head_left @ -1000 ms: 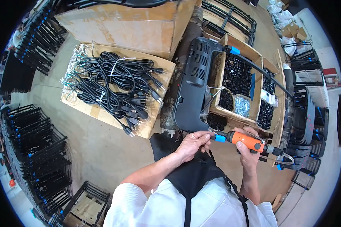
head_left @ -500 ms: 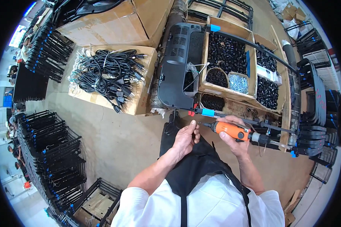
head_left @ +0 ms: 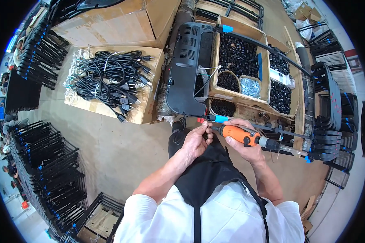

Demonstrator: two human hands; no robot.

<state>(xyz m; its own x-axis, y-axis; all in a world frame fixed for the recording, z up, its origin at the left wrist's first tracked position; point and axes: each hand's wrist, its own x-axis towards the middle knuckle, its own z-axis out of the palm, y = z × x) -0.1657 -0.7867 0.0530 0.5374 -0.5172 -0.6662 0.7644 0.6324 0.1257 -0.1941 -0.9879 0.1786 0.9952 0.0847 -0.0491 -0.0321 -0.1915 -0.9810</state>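
Note:
My right hand [head_left: 250, 152] is wrapped round an orange power screwdriver [head_left: 238, 134] with a black nose, lying nearly level and pointing left. A clear hose runs from its rear. At the tool's tip, the thumb and fingers of my left hand [head_left: 196, 142] are pinched together; whatever they hold is too small to make out. Just above these fingertips is the lower corner of a black plastic housing [head_left: 187, 91] with vent slots. A black tube frame with a blue sleeve [head_left: 220, 118] and a red clip [head_left: 200, 120] adjoins that corner.
Beyond the tool stands a wooden tray [head_left: 263, 101] of black plastic parts and silver screws [head_left: 250, 87]. Left of the housing, bundled black power cords [head_left: 109, 77] lie on a cardboard box [head_left: 148, 106]. Stacked black frames [head_left: 48, 162] stand at left, more parts at right.
Both hands have moved slightly up with the screwdriver, bringing the tool's tip and my left fingertips closer to the frame's corner. The whole view has shifted a little.

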